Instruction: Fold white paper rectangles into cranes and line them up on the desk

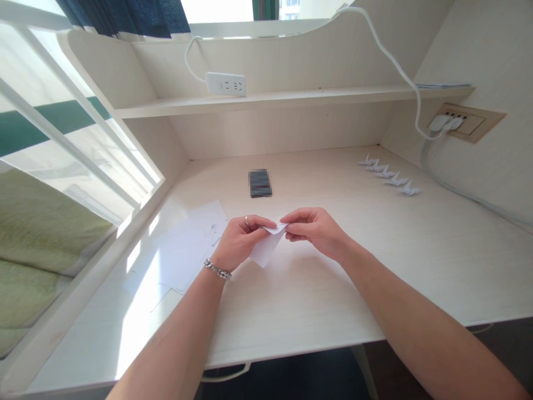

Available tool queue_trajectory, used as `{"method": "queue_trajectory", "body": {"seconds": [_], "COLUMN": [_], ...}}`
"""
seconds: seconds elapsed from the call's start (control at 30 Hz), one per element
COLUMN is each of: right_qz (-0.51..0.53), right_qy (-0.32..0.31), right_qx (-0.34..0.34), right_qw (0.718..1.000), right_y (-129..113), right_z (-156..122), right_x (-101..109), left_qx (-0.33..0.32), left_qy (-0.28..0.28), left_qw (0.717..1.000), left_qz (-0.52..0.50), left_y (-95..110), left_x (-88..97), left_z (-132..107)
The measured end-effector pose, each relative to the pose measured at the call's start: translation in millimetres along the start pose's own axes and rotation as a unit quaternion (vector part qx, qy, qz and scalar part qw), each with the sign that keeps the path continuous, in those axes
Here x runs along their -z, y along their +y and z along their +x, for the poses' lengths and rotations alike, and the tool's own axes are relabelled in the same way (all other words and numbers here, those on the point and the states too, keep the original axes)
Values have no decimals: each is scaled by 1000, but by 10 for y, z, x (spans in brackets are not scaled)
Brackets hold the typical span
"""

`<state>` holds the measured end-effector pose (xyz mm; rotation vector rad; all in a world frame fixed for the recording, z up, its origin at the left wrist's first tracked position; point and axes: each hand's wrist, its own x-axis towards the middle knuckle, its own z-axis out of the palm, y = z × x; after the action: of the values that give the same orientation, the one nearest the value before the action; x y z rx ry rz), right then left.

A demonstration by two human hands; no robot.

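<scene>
Between my two hands is a small piece of folded white paper (266,250), held above the middle of the desk (316,311). My left hand (241,239), with a ring and a chain bracelet, is closed on the paper's left side. My right hand (314,229) pinches its upper right corner between thumb and fingers. One flap of the paper hangs down below the left fingers. The fingers cover part of the folds, so the full shape cannot be made out.
Loose white sheets (183,250) lie at the left. A dark, blurred-out object (260,183) sits behind my hands. Several folded paper cranes (391,176) stand in a row at the back right. A power strip (226,84) is on the shelf, and a white cable (391,55) hangs at the right.
</scene>
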<state>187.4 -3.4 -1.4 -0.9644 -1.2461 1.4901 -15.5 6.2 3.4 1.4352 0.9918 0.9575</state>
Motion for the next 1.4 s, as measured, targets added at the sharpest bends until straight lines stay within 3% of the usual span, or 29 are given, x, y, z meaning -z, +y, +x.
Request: {"method": "queue_trajectory", "body": {"seconds": [1.4], "right_qz": [-59], "right_qy": [32], "right_qx": [15], "right_qw": [998], "right_y": [10], "right_z": [-2], "right_x": [-71], "left_qx": [-5], "left_qy": [-1], "left_qw": [999], "left_qz": [54], "left_y": [4], "left_x": [-47], "left_z": [2]}}
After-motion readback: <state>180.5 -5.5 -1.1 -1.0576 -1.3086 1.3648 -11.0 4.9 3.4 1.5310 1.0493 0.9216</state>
